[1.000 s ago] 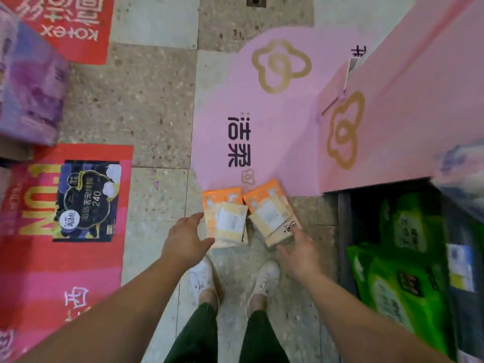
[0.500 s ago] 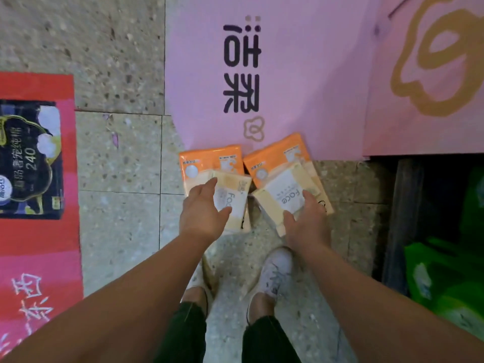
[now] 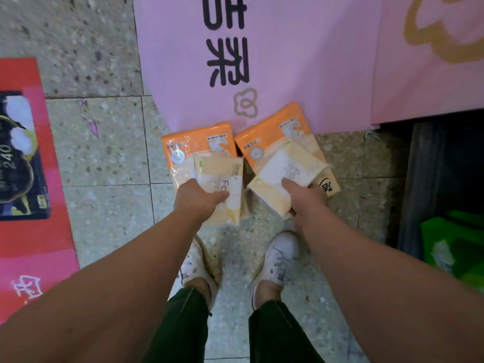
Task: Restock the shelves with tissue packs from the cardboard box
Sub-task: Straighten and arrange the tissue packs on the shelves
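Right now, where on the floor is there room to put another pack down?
Bare tiles lie left of the left tissue packs, up to the red mat, and right of the right tissue packs, up to the dark shelf base. It is crowded by the shoes.

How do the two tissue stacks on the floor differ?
The left stack sits nearly square to the view; the right stack is rotated. The left hand grips a pack reading "Fa"; the right hand grips one showing a white panel. Both have orange packs underneath.
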`<state>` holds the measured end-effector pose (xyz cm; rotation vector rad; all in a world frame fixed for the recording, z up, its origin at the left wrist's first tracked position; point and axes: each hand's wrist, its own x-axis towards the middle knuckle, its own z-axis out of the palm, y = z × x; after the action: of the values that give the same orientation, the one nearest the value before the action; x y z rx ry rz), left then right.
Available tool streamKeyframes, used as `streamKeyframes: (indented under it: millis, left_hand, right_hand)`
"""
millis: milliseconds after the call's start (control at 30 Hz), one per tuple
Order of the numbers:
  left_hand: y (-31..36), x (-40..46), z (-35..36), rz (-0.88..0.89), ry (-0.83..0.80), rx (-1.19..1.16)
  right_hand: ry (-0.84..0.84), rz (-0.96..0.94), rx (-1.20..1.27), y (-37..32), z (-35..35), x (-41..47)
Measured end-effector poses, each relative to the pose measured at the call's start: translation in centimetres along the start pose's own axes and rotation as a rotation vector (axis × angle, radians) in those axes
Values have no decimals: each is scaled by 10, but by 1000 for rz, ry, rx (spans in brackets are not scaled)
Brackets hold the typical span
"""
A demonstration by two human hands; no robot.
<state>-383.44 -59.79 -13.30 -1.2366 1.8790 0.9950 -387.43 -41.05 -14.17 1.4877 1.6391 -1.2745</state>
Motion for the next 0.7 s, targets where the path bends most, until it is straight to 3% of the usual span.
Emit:
streamKeyframes:
  millis: [400,700]
  left_hand:
    - [74,-196,-134,97,-251,-182]
    - [155,-385,-229,428,-347,-195]
  right_hand:
    - [-277,-197,-182,-73,-114,-202]
    - [-428,-360,-38,-131,-223,-386]
